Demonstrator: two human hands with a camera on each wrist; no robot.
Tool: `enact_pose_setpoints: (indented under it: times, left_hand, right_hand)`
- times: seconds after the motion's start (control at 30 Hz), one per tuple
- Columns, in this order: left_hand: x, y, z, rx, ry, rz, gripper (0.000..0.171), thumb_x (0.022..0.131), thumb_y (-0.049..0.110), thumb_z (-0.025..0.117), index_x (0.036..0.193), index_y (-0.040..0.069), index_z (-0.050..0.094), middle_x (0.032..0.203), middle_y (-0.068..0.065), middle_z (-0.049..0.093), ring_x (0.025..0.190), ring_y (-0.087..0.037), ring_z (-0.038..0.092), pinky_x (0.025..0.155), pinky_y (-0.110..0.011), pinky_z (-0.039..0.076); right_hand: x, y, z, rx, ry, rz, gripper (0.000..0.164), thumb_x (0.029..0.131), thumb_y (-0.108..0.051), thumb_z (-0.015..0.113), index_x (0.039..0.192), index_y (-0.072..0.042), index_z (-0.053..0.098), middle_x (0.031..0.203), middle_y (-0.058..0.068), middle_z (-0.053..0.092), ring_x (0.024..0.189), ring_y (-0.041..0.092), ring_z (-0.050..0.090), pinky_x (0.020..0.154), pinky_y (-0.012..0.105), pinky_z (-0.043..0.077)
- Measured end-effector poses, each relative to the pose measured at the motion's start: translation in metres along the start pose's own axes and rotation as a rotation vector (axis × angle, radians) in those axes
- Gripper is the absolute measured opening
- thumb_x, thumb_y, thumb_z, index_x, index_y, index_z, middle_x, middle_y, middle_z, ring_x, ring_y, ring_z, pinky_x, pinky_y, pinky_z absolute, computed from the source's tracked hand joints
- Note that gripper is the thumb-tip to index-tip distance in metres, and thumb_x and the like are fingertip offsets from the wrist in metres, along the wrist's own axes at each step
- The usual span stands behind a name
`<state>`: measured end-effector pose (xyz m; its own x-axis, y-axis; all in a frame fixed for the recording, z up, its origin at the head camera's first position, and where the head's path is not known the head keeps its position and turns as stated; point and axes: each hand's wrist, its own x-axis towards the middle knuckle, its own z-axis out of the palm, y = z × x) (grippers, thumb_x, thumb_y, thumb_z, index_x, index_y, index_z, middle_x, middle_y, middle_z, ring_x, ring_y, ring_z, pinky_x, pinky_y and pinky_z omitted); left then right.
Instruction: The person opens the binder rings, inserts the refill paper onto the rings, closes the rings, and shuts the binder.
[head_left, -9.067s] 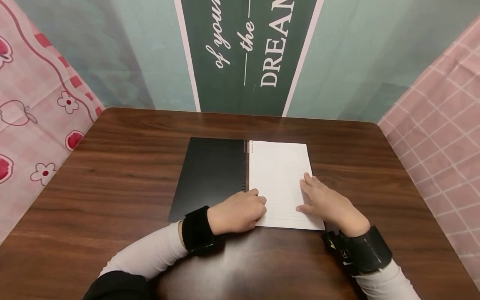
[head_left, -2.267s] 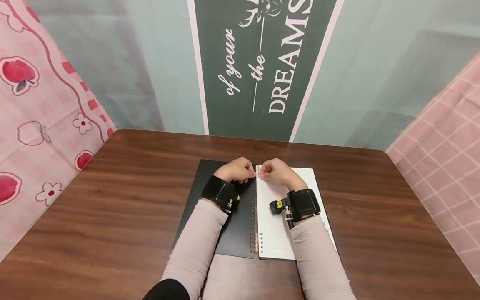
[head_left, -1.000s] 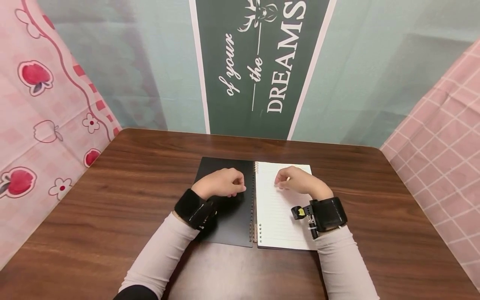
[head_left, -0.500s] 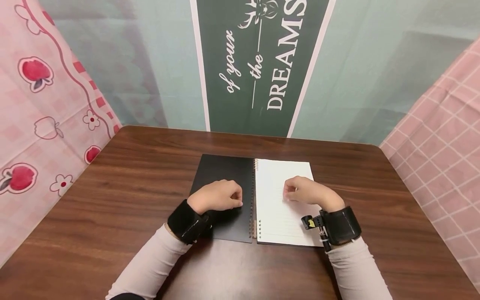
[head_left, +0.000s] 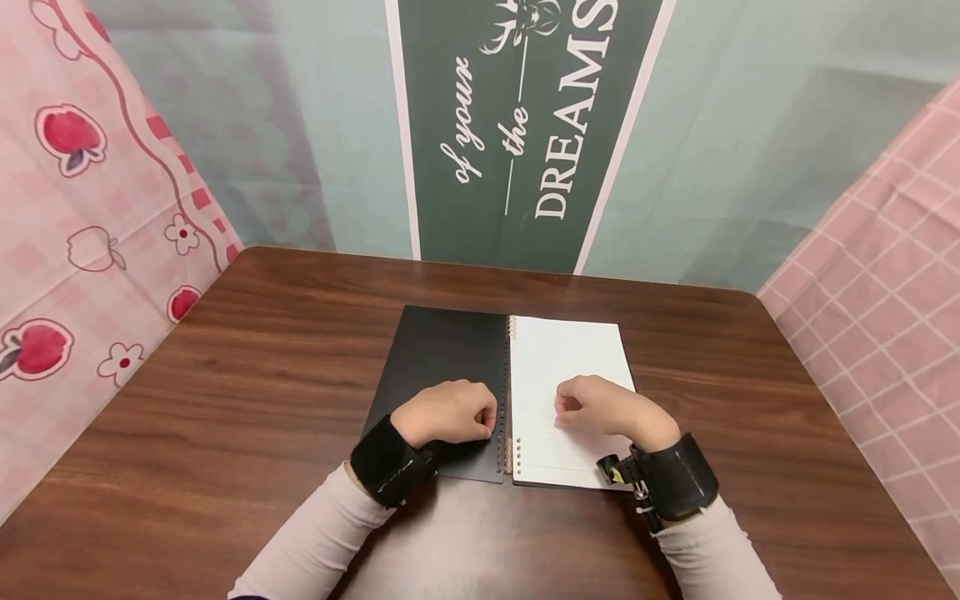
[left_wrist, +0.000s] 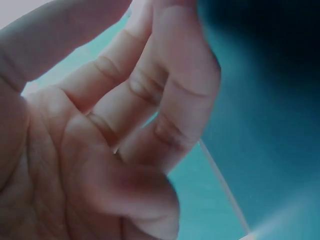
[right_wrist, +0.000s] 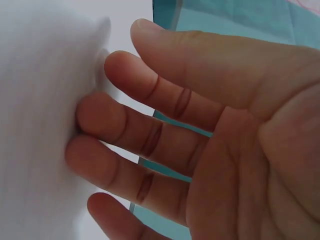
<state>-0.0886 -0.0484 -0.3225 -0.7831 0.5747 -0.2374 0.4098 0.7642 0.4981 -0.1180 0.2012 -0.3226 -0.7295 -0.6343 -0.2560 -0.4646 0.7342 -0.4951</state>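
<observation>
A ring-bound notebook lies spread flat. Its black cover [head_left: 450,350] is on the left, a white lined page [head_left: 562,350] on the right. Between them, upper rings [head_left: 512,327] and lower rings [head_left: 508,457] show along the spine. Beside the lower rings, a row of punched holes in the page is visible. My left hand [head_left: 448,411] hovers over or rests on the cover near the spine, fingers loosely bent round nothing. Over the page is my right hand [head_left: 609,408]; in the right wrist view its relaxed fingertips [right_wrist: 102,116] are at the paper, apparently touching, with nothing held.
The notebook lies on a brown wooden table [head_left: 262,392]. A pale green cloth [head_left: 750,167] with a dark lettered panel [head_left: 525,167] hangs behind. Pink cloths hang at the left [head_left: 90,208] and right [head_left: 900,267]. Each wrist wears a black strap.
Both hands were pinching at the upper rings about two seconds ago. They have since parted and come down toward the notebook's near edge. The upper holes now sit at the rings.
</observation>
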Motion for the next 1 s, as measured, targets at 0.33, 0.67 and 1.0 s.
enact_pose_setpoints:
  times: [0.33, 0.67, 1.0]
  left_hand:
    - [0.005, 0.007, 0.007, 0.004, 0.025, -0.052, 0.023, 0.086, 0.014, 0.072, 0.067, 0.021, 0.062, 0.065, 0.007, 0.053, 0.064, -0.011, 0.051, 0.056, -0.027, 0.040]
    - [0.005, 0.010, 0.012, -0.001, 0.047, -0.066, 0.023, 0.085, 0.016, 0.073, 0.066, 0.021, 0.061, 0.065, 0.006, 0.053, 0.063, -0.011, 0.051, 0.055, -0.027, 0.040]
    - [0.008, 0.006, 0.012, -0.023, 0.047, -0.050, 0.023, 0.086, 0.015, 0.072, 0.065, 0.021, 0.062, 0.062, 0.008, 0.053, 0.061, -0.011, 0.050, 0.054, -0.026, 0.039]
  right_hand:
    - [0.002, -0.017, 0.009, -0.052, -0.005, -0.022, 0.022, 0.086, -0.007, 0.070, 0.071, -0.014, 0.056, 0.063, -0.008, 0.039, 0.062, 0.008, 0.040, 0.061, 0.022, 0.033]
    - [0.008, -0.025, 0.022, -0.058, 0.003, -0.101, 0.023, 0.086, -0.008, 0.072, 0.071, -0.014, 0.056, 0.062, -0.009, 0.039, 0.059, 0.003, 0.038, 0.058, 0.019, 0.033]
    - [0.015, -0.027, 0.029, -0.020, 0.031, -0.176, 0.019, 0.085, -0.003, 0.070, 0.074, -0.014, 0.059, 0.065, -0.010, 0.042, 0.061, 0.001, 0.040, 0.059, 0.019, 0.034]
